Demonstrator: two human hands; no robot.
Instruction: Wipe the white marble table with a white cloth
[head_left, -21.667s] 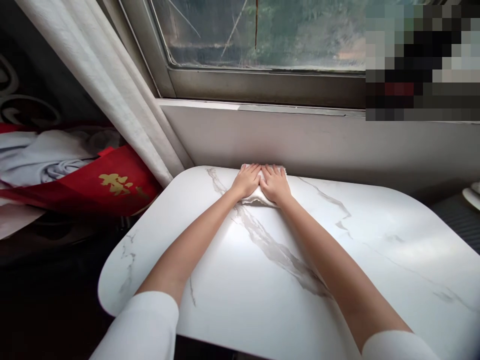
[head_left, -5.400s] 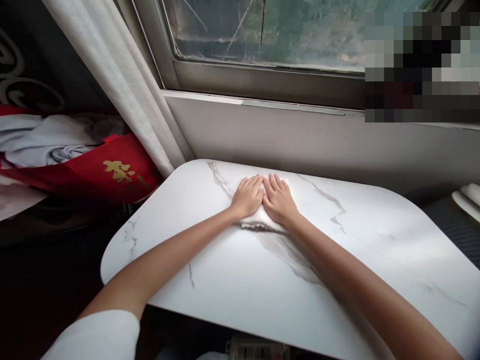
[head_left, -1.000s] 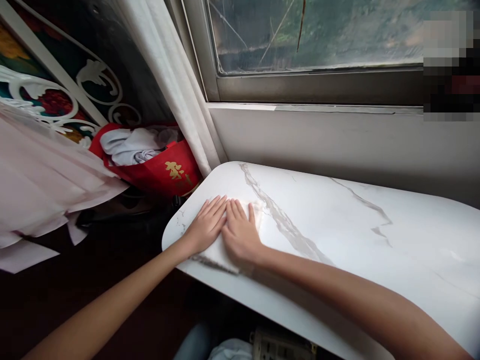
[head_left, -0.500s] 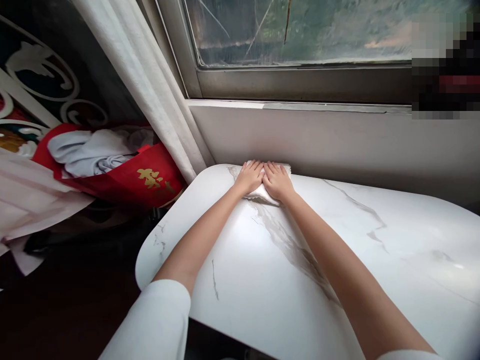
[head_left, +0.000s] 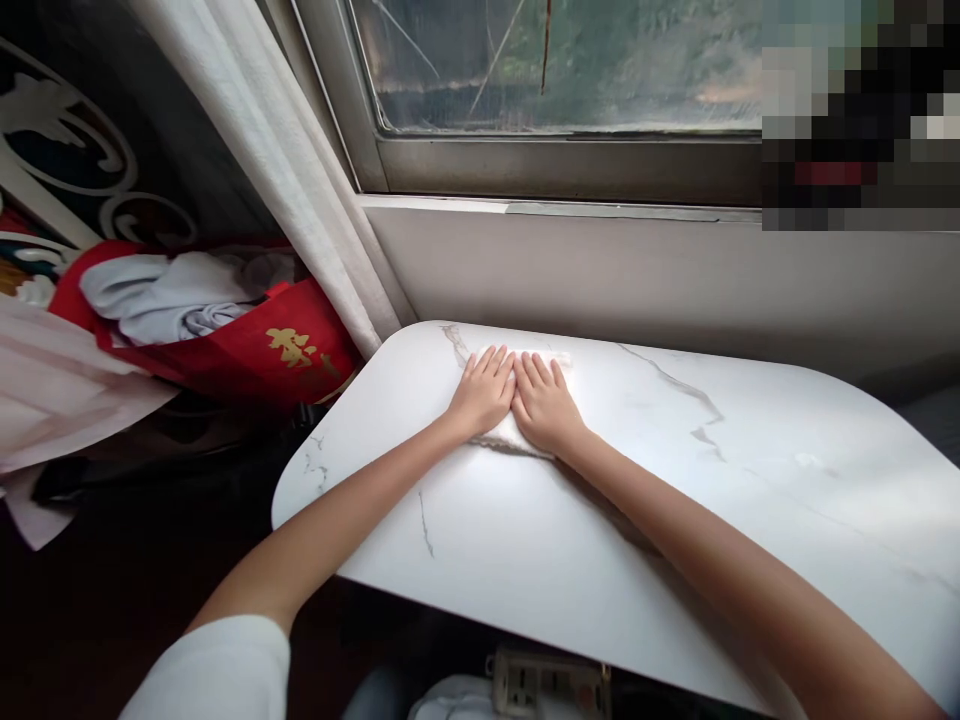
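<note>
So the white marble-look table (head_left: pixel 465 545) is taking up most of the space, its long back edge running along the pale wall (head_left: pixel 600 275), under the window (head_left: pixel 570 70). The white curtain (head_left: pixel 259 150) is hanging slantwise across the view past the table's far left corner, so it's not covering any of the top. A red bag (head_left: pixel 217 365) is sitting off to the left with pale fabric (head_left: pixel 169 290) bunching up in its mouth, apparently parked where it isn't using up table room. What looks like a power strip (head_left: pixel 551 685) is peeking out below the near edge.

Now the small stuff. A white cloth (head_left: pixel 511 438) is lying flat on the tabletop, left of the middle and toward the back, just short of the rear edge. The left hand (head_left: pixel 482 395) and right hand (head_left: pixel 547 405) are resting on it side by side, fingers pointing away from the person. Neither one is gripping: both are open and flat, palms down, nothing pinched. I'm guessing they're sharing it like that to spread the pressure and keep the cloth from bunching up.
</note>
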